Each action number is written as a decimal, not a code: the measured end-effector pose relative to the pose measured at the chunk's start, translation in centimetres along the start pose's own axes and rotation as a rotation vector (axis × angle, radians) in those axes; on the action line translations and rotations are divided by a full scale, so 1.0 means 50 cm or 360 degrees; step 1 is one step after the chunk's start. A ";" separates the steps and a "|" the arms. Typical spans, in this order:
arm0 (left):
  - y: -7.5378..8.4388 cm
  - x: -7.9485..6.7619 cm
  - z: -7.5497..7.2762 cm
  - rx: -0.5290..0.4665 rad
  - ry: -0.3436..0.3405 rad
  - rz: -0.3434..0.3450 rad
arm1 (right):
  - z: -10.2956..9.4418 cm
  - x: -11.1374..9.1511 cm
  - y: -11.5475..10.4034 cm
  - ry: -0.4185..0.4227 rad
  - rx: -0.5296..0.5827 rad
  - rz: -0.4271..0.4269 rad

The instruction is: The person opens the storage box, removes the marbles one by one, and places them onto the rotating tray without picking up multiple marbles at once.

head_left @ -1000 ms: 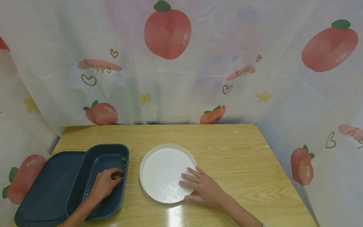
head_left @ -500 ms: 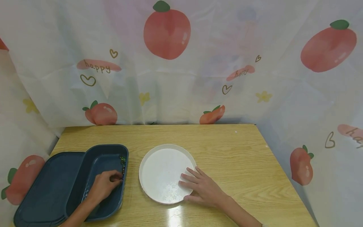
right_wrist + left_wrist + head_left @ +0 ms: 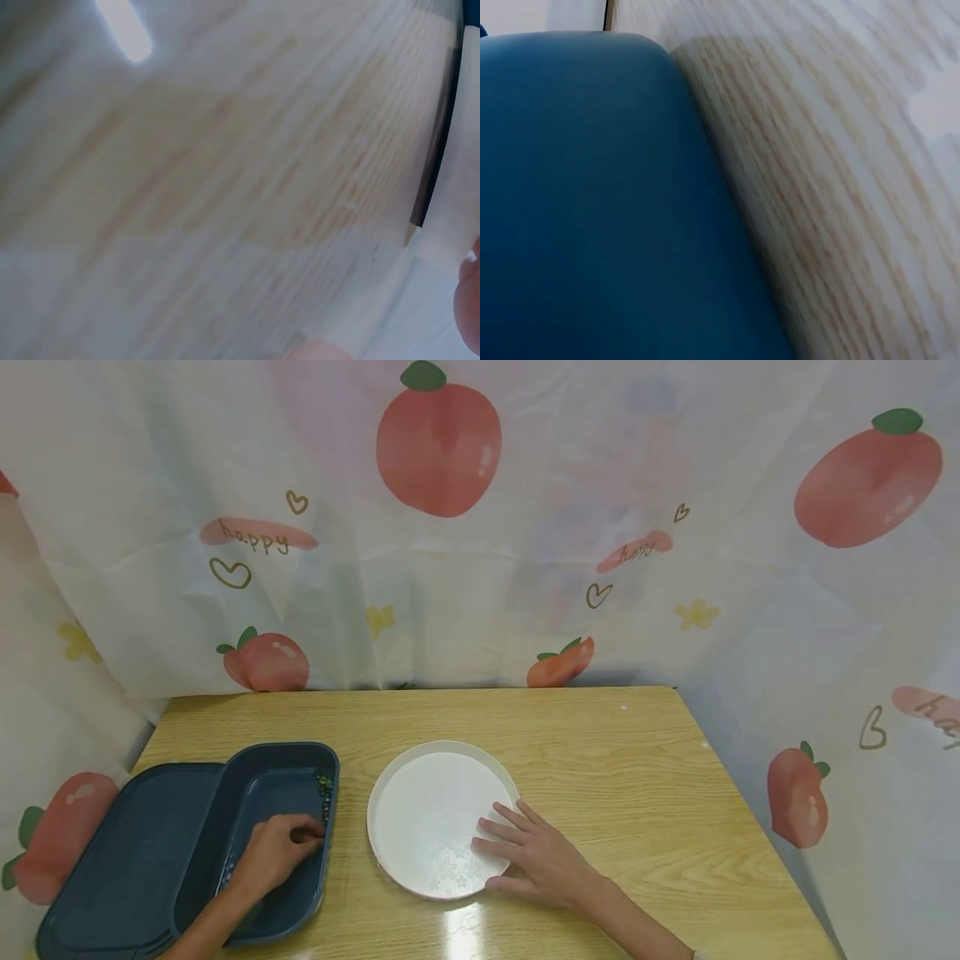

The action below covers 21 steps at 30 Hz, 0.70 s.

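Note:
My left hand (image 3: 279, 850) reaches into the deep dark-blue tray (image 3: 253, 793), its fingers bent and the thumb near the index fingertip beside the tray's right wall. A row of small green and dark beads (image 3: 325, 789) lies along that wall, just beyond the fingertips. Whether a bead is between the fingertips is too small to tell. My right hand (image 3: 542, 858) lies with spread fingers over the right rim of a round white plate (image 3: 435, 810). Small clear pieces (image 3: 453, 868) show faintly on the plate's near part. In the left wrist view, only the tray's outer wall (image 3: 615, 187) and tabletop appear.
A shallow dark-blue tray or lid (image 3: 142, 852) sits at the left, partly under the deep tray. Small shiny bits (image 3: 227, 870) lie in the deep tray by my left wrist. The wooden table (image 3: 615, 760) ends at a fruit-printed cloth (image 3: 465, 585) behind.
The left hand's fingertips have shifted very slightly toward me along the tray's right wall. The right hand and plate keep their places; the view has drifted slightly.

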<state>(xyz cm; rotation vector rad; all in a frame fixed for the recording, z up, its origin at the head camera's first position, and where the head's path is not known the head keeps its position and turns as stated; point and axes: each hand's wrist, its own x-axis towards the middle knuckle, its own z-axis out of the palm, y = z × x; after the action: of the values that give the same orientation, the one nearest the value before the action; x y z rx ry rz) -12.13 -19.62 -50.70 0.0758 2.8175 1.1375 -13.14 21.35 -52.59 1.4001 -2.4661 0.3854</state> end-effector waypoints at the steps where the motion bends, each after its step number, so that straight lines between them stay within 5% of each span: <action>1: 0.001 -0.001 -0.001 0.0003 -0.0010 0.0004 | 0.000 0.000 0.000 -0.0002 -0.0005 0.0002; 13: 0.009 -0.005 -0.004 0.0056 -0.0052 0.0030 | -0.001 0.000 -0.002 -0.0012 -0.0024 0.0021; 21: 0.017 -0.012 -0.018 0.0042 0.0087 0.0124 | -0.001 0.000 -0.001 -0.0022 -0.0027 0.0029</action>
<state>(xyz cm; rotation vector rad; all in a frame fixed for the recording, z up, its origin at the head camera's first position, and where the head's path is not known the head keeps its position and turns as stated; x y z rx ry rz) -11.63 -19.70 -49.42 0.1606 2.9015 1.1353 -13.08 21.33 -52.51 1.3794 -2.4889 0.3594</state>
